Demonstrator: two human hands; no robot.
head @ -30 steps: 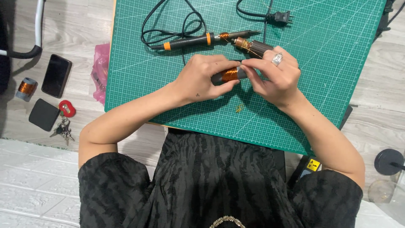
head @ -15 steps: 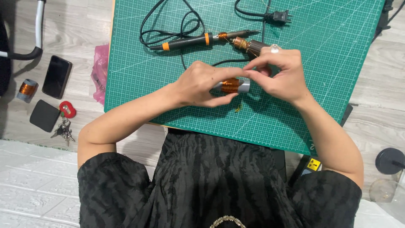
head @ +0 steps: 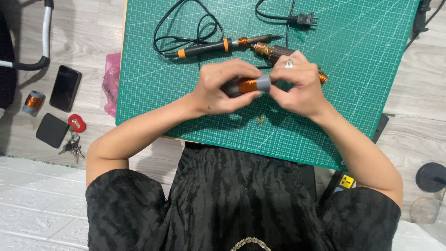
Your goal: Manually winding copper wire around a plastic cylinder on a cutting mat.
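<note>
A person in a black top sits at a green cutting mat (head: 362, 93), seen from overhead; everything here is placed against that mat. Nearest the body, just above the mat's near edge, a few small scraps of wire (head: 261, 119) lie loose. Above its middle, both hands meet around a small coil (head: 248, 85), a grey spool wound with copper wire, held clear of the mat; the left hand (head: 222, 87) is curled around the spool's left end, fingers closed on it; the right hand (head: 297, 86), wearing a ring, pinches the grey right end between thumb and fingertips. To handle this well, I would judge the left hand should keep the spool steady while the right works with a light pinch, so the fine winding is not scuffed or loosened; staying low over the mat would keep any dropped piece close. Beyond the hands, toward the far edge, lie a soldering iron (head: 218, 45) with orange bands, its black cord looped, and a second copper-wound part (head: 272, 52); farther still, a plug (head: 304, 19). Off the mat's left side sit a pink bag (head: 111, 79), a phone (head: 65, 88), keys (head: 73, 139) and another coil (head: 33, 102).
</note>
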